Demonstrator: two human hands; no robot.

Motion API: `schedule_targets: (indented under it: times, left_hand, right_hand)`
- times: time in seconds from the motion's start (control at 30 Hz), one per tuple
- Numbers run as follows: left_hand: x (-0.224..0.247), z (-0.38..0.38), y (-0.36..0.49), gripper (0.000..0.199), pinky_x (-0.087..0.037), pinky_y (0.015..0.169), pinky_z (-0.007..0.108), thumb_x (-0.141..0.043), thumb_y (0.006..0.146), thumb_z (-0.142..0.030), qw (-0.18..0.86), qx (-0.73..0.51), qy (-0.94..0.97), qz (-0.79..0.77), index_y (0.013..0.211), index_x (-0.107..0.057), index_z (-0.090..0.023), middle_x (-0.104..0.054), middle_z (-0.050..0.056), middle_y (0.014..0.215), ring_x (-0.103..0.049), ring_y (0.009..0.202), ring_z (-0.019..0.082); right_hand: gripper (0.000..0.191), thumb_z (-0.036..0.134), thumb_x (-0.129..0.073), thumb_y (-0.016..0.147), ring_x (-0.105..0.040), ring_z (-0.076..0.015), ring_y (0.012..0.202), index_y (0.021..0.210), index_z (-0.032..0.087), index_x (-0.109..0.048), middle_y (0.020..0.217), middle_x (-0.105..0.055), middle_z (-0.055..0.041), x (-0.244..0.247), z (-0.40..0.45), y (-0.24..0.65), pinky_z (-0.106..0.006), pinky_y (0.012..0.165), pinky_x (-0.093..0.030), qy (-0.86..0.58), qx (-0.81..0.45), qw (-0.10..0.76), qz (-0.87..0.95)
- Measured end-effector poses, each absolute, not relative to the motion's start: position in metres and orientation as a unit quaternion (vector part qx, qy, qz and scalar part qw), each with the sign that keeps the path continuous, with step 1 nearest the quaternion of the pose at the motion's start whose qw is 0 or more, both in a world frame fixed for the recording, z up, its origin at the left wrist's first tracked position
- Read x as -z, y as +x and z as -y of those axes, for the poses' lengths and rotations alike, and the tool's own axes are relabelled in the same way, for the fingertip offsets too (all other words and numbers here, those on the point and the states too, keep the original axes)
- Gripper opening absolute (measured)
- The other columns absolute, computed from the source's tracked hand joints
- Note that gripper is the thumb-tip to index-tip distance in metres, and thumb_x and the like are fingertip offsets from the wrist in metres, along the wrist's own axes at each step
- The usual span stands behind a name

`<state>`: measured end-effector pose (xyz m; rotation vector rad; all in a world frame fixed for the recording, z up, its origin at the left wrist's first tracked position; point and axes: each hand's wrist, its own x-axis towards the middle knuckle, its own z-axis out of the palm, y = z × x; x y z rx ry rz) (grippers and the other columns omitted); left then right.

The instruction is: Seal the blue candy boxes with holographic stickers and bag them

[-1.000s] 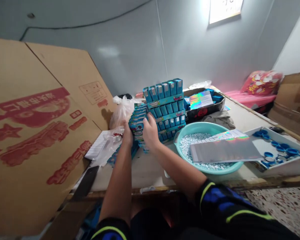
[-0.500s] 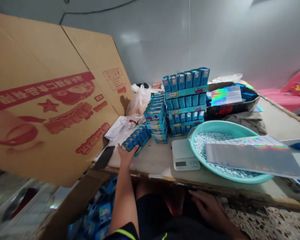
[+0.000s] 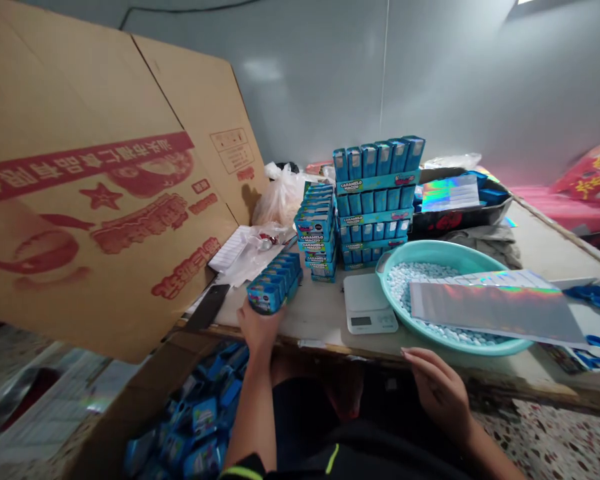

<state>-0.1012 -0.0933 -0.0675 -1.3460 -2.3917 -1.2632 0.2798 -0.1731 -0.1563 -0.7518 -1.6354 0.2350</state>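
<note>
My left hand [image 3: 261, 327] is closed around the near end of a tray of blue candy boxes [image 3: 276, 281]. The tray lies on the table, its boxes standing in a row; the palm hides part of its front end. Just behind it rises a stack of similar filled trays [image 3: 317, 233]. Beside that is a taller stack [image 3: 375, 200] labelled "Caramelo Macizo". My right hand [image 3: 437, 387] hovers at the table's front edge, below the turquoise basin [image 3: 480, 347]. Its fingers are extended and nothing shows in them.
A white digital scale [image 3: 369, 303] sits beside the basin, which holds pale candies and shiny sheets [image 3: 495, 313]. At left stand a large cardboard flap [image 3: 105, 167] and a dark phone-like slab [image 3: 209, 308]. Below, a carton holds loose blue boxes [image 3: 205, 420].
The tray under my left hand now sits more upright, its boxes standing straighter, and the hand has shifted slightly nearer. My right hand has risen from my lap toward the table edge.
</note>
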Motion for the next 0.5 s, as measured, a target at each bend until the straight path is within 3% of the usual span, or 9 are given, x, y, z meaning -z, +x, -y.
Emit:
schedule_targets:
  times: [0.13, 0.3, 0.37, 0.5]
  left_hand:
    - [0.08, 0.145, -0.05, 0.105, -0.043, 0.109, 0.058, -0.085, 0.06, -0.051, 0.141, 0.353, -0.436, 0.816, 0.146, -0.042, -0.009, -0.057, 0.021, 0.124, -0.054, 0.124, 0.043]
    - [0.1, 0.171, -0.014, 0.105, -0.04, 0.105, 0.071, -0.08, 0.06, -0.073, 0.1, 0.301, -0.487, 0.814, 0.135, -0.051, -0.006, -0.061, 0.026, 0.12, -0.057, 0.118, 0.051]
    - [0.114, 0.17, -0.018, 0.101, -0.039, 0.107, 0.069, -0.073, 0.067, -0.077, 0.08, 0.36, -0.524, 0.768, 0.138, -0.049, -0.009, -0.06, 0.024, 0.121, -0.058, 0.118, 0.047]
    - [0.131, 0.169, -0.044, 0.084, -0.05, 0.097, 0.058, -0.06, 0.084, -0.061, 0.094, 0.54, -0.541, 0.638, 0.146, -0.036, -0.008, -0.056, 0.019, 0.117, -0.063, 0.102, 0.035]
  right_hand:
    - [0.047, -0.004, -0.057, 0.087, -0.07, -0.0243, 0.101, 0.127, 0.019, -0.066, 0.113, -0.07, -0.0135, 0.119, 0.168, 0.322, -0.038, 0.084, -0.059, -0.334, 0.005, 0.599, 0.728]
    - [0.022, 0.016, -0.057, 0.097, -0.065, -0.0317, 0.114, 0.113, 0.018, -0.071, 0.114, -0.072, -0.0134, 0.064, 0.121, 0.397, -0.05, 0.098, -0.051, -0.499, 0.093, 0.448, 0.736]
    - [0.025, 0.027, -0.053, 0.101, -0.064, -0.0336, 0.116, 0.111, 0.017, -0.074, 0.119, -0.07, -0.0149, 0.054, 0.094, 0.426, -0.055, 0.101, -0.048, -0.59, 0.1, 0.373, 0.709]
    - [0.051, 0.046, -0.064, 0.097, -0.053, -0.0366, 0.133, 0.139, 0.018, -0.061, 0.141, -0.061, -0.0155, 0.049, 0.045, 0.451, -0.062, 0.115, -0.032, -0.647, -0.006, 0.198, 0.736]
